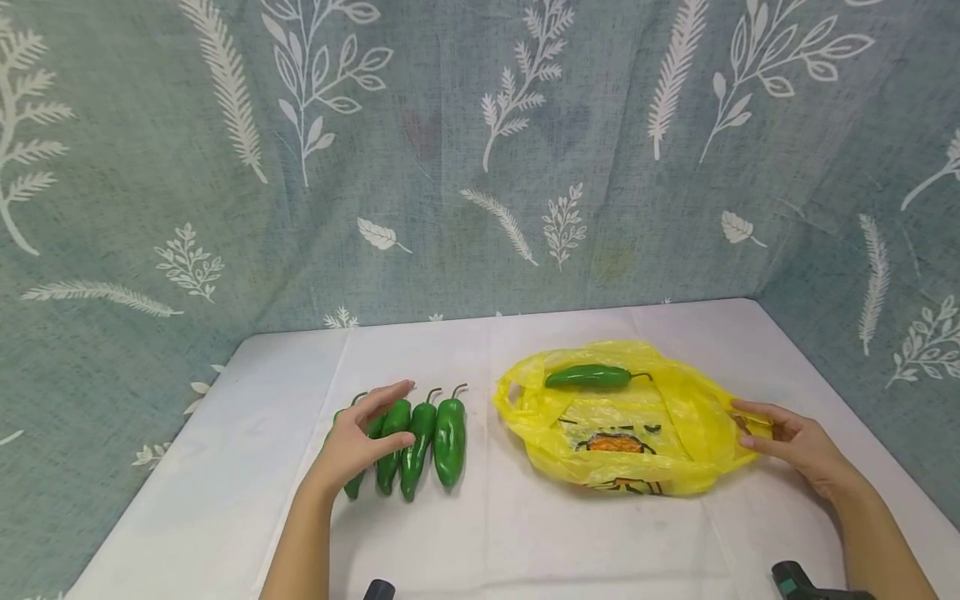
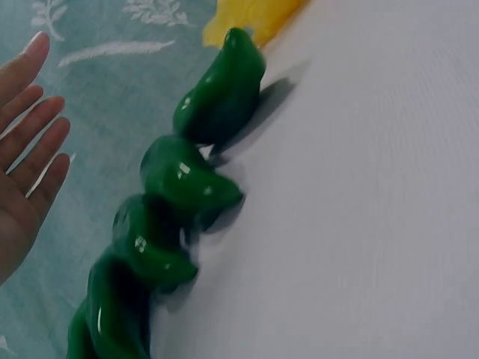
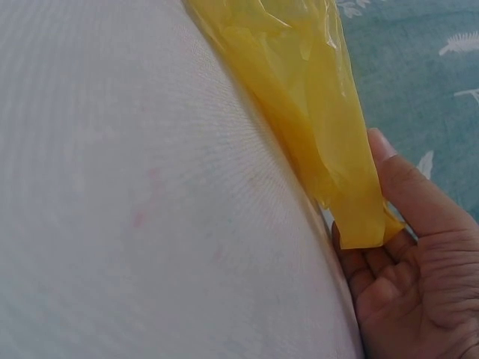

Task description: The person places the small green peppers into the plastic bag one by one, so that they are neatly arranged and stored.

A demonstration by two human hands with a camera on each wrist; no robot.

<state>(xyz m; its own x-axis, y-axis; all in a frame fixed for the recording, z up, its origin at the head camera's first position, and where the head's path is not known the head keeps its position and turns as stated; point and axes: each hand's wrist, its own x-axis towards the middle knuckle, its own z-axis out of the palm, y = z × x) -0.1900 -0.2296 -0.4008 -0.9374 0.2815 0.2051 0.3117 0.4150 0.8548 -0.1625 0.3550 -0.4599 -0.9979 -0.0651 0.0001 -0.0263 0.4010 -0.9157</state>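
Observation:
Several green chili peppers (image 1: 450,443) lie side by side on the table, stems pointing away. My left hand (image 1: 365,435) hovers over the left part of this row, its fingers and thumb spread apart and nothing between them; it hides parts of some peppers. In the left wrist view the hand (image 2: 30,157) shows extended fingers beside the peppers (image 2: 221,90). A yellow plastic bag (image 1: 690,417) lies spread on the right, with one green chili pepper (image 1: 588,377) on it. My right hand (image 1: 798,446) holds the bag's right handle loosely, fingers and thumb curved around it.
A white cloth (image 1: 487,550) covers the table. Behind it and at the sides hangs a green-blue curtain (image 1: 420,208) with white leaf prints. Dark device ends (image 1: 380,590) show near each forearm at the bottom edge.

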